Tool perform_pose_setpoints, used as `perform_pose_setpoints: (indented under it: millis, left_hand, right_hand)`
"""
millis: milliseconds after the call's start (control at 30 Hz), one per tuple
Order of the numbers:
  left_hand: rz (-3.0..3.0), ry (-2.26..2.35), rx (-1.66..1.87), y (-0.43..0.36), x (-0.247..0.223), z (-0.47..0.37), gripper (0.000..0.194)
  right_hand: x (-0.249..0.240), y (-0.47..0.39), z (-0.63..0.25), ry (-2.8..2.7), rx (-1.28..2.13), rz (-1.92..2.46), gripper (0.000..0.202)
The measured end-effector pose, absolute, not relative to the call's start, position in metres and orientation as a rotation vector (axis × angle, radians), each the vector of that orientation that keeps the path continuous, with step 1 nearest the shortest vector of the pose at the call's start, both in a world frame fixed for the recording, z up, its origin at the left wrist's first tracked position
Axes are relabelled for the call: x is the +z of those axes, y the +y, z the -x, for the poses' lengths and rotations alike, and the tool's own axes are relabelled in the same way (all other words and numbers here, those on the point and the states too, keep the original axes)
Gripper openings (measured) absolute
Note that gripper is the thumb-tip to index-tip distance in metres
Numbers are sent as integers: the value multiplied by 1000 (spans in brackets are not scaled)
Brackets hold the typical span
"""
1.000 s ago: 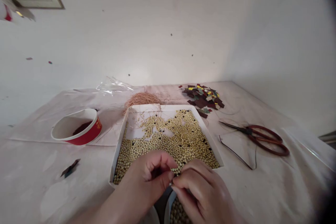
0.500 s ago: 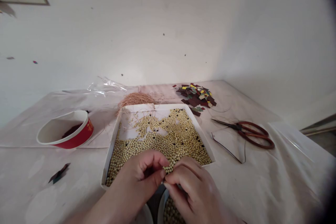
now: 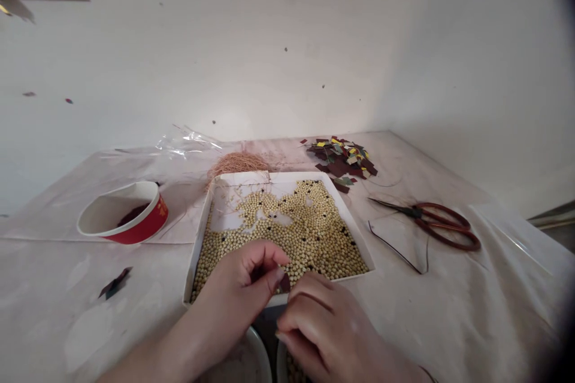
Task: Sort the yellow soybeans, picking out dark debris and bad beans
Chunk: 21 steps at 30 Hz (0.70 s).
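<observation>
My left hand (image 3: 240,287) is over the near edge of a white tray (image 3: 189,275), thumb and forefinger closed in a pinch. A small dark maroon piece (image 3: 284,283) shows at its thumb tip. My right hand (image 3: 321,317) is beside it, a little lower, with fingers curled and thumb pressed to the forefinger; whatever is in them is hidden. Small round pale-yellow beads (image 3: 314,245), with a few black ones among them, cover most of the tray. Below my hands are a bowl (image 3: 251,359) and a second container of beads (image 3: 294,371), partly hidden by my right hand.
A red and white paper cup (image 3: 148,228) stands at left, dark red material inside. Copper-coloured threads (image 3: 240,163) lie behind the tray. Scissors (image 3: 438,221), a dark bent strip (image 3: 395,254) and a pile of coloured scraps (image 3: 341,158) are at right. Two dark scraps (image 3: 115,282) lie at left.
My hands have moved apart slightly, the right one lower. The maroon piece now shows at my left thumb. The whole view has shifted a little, so the tray appears farther right and higher.
</observation>
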<state>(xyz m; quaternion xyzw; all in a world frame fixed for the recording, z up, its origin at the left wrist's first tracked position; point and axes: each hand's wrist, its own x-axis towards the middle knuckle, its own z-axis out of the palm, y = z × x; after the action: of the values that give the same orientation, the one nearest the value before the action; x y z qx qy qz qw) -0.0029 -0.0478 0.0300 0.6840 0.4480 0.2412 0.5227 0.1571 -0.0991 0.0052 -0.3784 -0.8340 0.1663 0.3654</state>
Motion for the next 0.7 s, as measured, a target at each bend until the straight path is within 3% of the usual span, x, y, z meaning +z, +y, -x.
perform_pose_setpoints:
  millis: [233,500,700]
  left_hand:
    - [-1751,1123,544,-41,23,4,8]
    - [-1557,1112,521,-37,19,3,10]
    - [-1398,1059,604,-34,16,4,8]
  right_hand:
    - [13,-100,-164,-2296,548,988,6]
    - [-6,-73,-193,-1886,433,1529,10]
    - [-21,-67,-195,-1936,483,1653,10]
